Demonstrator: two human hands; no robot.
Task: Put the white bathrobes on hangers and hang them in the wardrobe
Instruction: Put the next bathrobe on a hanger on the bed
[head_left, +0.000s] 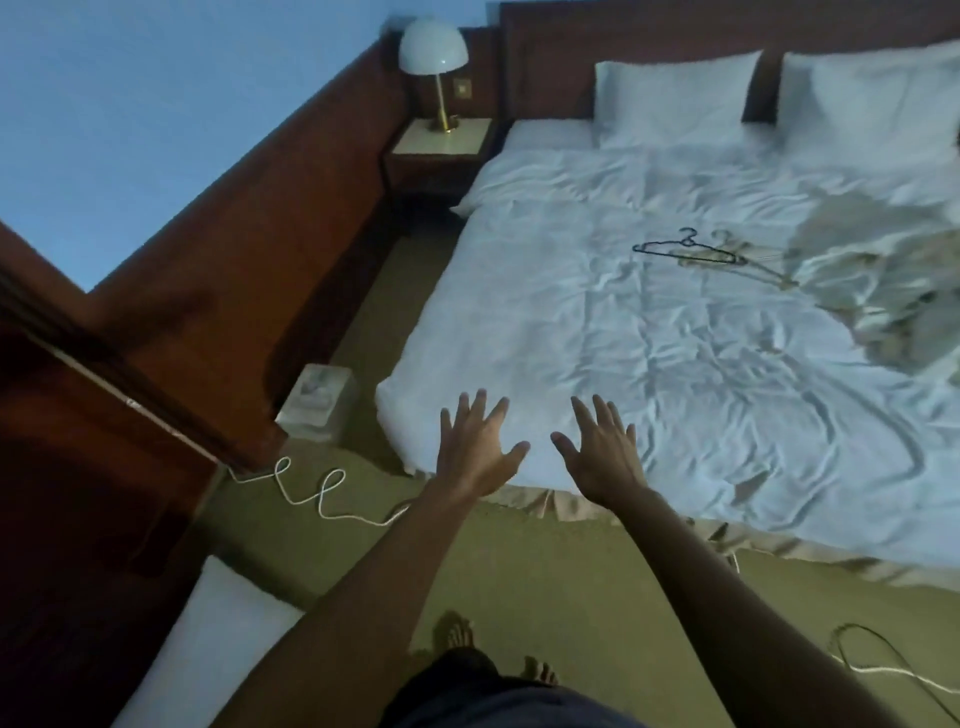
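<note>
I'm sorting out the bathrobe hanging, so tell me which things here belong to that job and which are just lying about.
Belongs to the job:
- dark hanger on the bed
- pale hangers beside it
- crumpled pale fabric at the bed's right, possibly a bathrobe
- left hand and right hand, both open, holding nothing

Just lying about:
- lamp
- nightstand
- pillows
- white cord on the floor

The pale heap (898, 291) at the bed's (571, 312) far right is blurred and cut by the right edge; whether it is bathrobes cannot be told. The hangers (696, 252) beside it blur together.
</note>
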